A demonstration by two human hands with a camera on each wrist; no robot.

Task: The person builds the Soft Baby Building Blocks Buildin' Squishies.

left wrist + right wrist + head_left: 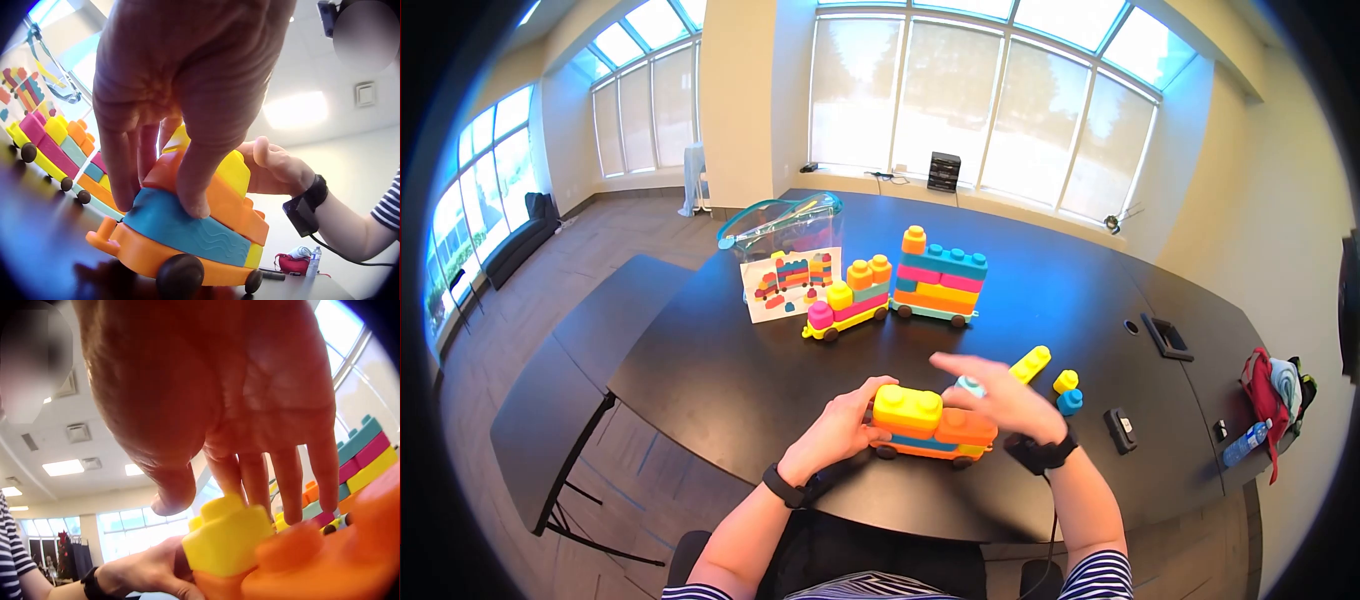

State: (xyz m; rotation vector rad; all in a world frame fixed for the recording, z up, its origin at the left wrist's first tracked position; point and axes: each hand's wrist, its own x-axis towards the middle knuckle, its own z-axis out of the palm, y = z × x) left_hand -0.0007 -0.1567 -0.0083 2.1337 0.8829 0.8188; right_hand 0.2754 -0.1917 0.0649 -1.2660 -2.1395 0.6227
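Note:
My left hand [832,430] grips one end of an orange-based toy wagon [144,255] at the table's front. In the left wrist view its thumb and fingers straddle the wagon's blue block [181,219]. Orange blocks [965,427] sit above the blue layer, with a yellow block [908,405] on top. Held above the wagon's other end, my right hand [1012,400] has its fingers extended and nothing between them. Just past it lie a long yellow block [1030,364], a small yellow block [1066,380] and a small blue block [1070,402], with a pale blue piece partly hidden by the hand.
Two built wagons, a yellow-based one [845,318] and a taller teal-based one [940,285], stand farther back. Behind them is a clear zip bag [790,230] with a picture card [792,285]. A black device [1119,430], a bottle [1247,443] and a red bag [1262,395] are rightward.

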